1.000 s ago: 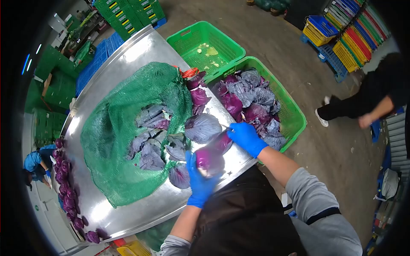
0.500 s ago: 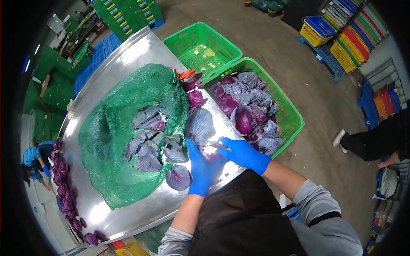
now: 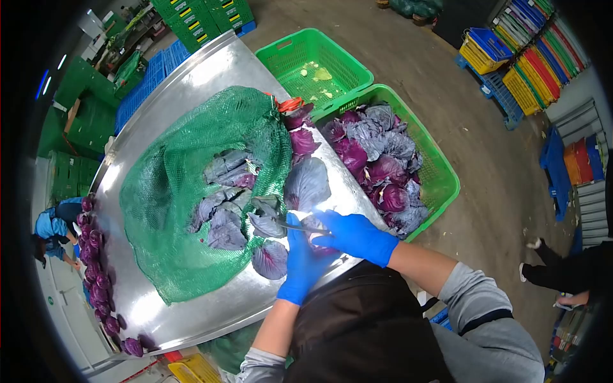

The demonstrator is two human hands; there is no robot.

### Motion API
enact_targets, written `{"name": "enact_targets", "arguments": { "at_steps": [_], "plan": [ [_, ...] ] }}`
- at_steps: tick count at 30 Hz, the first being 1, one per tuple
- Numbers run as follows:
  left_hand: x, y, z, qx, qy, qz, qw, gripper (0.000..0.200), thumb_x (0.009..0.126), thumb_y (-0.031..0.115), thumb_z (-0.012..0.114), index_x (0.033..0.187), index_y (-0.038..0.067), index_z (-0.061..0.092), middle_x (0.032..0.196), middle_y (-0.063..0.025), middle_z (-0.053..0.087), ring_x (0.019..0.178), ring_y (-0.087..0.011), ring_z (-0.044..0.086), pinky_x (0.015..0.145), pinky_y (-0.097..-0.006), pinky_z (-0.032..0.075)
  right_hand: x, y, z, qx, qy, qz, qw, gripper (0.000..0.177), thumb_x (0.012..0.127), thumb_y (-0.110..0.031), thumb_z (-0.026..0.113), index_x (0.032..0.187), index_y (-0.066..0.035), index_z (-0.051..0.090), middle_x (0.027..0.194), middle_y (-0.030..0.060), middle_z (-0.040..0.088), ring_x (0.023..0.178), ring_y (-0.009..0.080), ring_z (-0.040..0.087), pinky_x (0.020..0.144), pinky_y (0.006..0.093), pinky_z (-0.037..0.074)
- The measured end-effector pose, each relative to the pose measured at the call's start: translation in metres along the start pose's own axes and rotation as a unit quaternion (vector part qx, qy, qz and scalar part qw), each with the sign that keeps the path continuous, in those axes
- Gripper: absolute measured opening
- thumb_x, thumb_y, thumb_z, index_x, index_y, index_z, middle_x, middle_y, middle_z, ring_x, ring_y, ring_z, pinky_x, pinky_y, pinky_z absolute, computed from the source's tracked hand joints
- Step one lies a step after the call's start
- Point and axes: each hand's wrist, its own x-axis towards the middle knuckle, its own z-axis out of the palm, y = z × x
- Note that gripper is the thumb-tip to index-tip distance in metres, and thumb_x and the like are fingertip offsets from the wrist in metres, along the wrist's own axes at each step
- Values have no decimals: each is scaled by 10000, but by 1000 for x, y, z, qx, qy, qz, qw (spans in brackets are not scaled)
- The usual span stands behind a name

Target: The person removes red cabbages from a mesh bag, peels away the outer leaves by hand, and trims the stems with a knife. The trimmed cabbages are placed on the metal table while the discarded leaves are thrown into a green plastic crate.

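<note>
Both hands wear blue gloves at the near edge of a metal table. My left hand point(image 3: 302, 262) is closed round a purple cabbage point(image 3: 316, 230), mostly hidden between the hands. A knife point(image 3: 306, 228) with a thin blade pointing left is gripped in my right hand point(image 3: 357, 237), over the cabbage. Just beyond them lies a large loose cabbage leaf point(image 3: 307, 184); another leaf point(image 3: 270, 260) is left of my left hand. A green mesh sack point(image 3: 172, 204) with grey-purple leaves point(image 3: 227, 230) on it spreads over the table.
A green crate point(image 3: 440, 185) full of cabbage leaves stands right of the table point(image 3: 211, 322), and another green crate point(image 3: 313, 38) with scraps is behind it. Purple cabbages point(image 3: 99, 281) line the far left edge. One person point(image 3: 54, 226) bends at left; another point(image 3: 562, 271) is at right.
The knife blade now points left across the cabbage and shows more clearly. Both hands have stayed close together. The view has shifted slightly, and the person at right has moved.
</note>
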Motion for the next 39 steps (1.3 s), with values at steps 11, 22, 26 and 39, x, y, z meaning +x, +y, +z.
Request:
{"name": "enact_targets", "arguments": {
  "at_steps": [11, 22, 26, 39],
  "plan": [
    [16, 34, 8, 26, 51, -62, 996, 889, 529, 344, 837, 1182, -56, 386, 1075, -212, 497, 1000, -316, 520, 873, -371, 450, 27, 33, -14, -105, 96, -3, 990, 374, 845, -420, 504, 868, -65, 618, 790, 190, 634, 760, 363, 623, 663, 443, 487],
    [-23, -14, 15, -225, 155, -67, 960, 906, 602, 84, 802, 1330, -10, 271, 1229, -112, 439, 1096, -204, 477, 931, -314, 421, 15, 42, -10, -96, 71, 95, 988, 416, 782, -434, 618, 999, -78, 618, 765, 149, 645, 697, 319, 636, 621, 414, 497],
    [-19, -15, 11, -228, 140, -85, 960, 916, 593, 113, 830, 1320, -6, 286, 1241, -125, 436, 1104, -209, 477, 958, -325, 404, 9, -3, 12, 154, 65, -28, 986, 369, 781, -319, 667, 1030, -51, 616, 779, 103, 643, 690, 185, 635, 657, 313, 511],
    [13, -28, -28, -416, -27, -68, 907, 931, 557, 166, 811, 1341, 5, 335, 1312, -117, 433, 1194, -242, 441, 1010, -344, 365, 22, 50, -32, 22, 286, -16, 958, 572, 799, -312, 626, 1315, -146, 447, 782, 141, 644, 666, 270, 630, 638, 360, 508]
  ]
}}
